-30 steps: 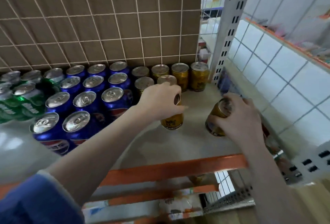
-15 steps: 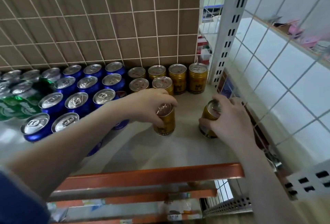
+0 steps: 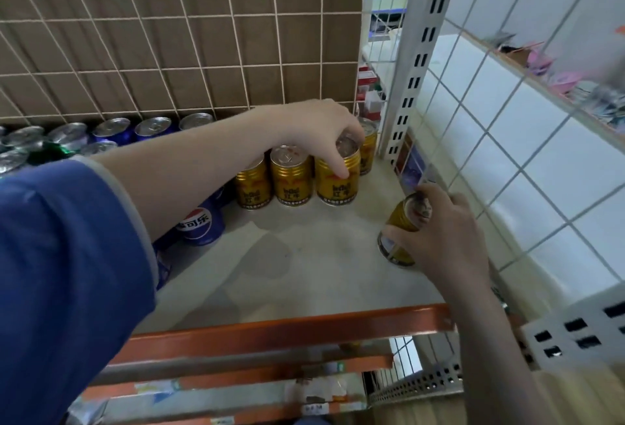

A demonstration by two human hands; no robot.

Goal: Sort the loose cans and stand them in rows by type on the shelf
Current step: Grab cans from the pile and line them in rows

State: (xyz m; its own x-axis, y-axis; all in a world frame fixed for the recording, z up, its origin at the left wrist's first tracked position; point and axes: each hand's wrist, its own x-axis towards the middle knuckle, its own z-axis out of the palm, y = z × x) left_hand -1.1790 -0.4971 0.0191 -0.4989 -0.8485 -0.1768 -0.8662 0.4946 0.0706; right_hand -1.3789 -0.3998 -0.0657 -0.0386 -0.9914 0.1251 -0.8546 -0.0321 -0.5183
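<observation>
My left hand (image 3: 314, 126) grips the top of a gold can (image 3: 338, 184) that stands upright on the shelf (image 3: 304, 265), at the right end of a row with two other gold cans (image 3: 291, 176). Another gold can (image 3: 368, 147) stands behind it by the back mesh. My right hand (image 3: 446, 235) holds a tilted gold can (image 3: 402, 228) near the shelf's right side, its base close to the shelf surface. Blue cans (image 3: 199, 221) stand to the left, mostly hidden by my left arm. Green cans (image 3: 50, 147) sit at the far left.
A wire mesh over brown board (image 3: 169, 35) backs the shelf. A white slotted upright (image 3: 412, 69) and white mesh side panel (image 3: 524, 154) close the right side. An orange rail (image 3: 287, 326) edges the front, with lower shelves beneath.
My left hand carried its gold can back and to the right and set it beside the gold row. My right hand stays on its tilted can. The camera has moved closer.
</observation>
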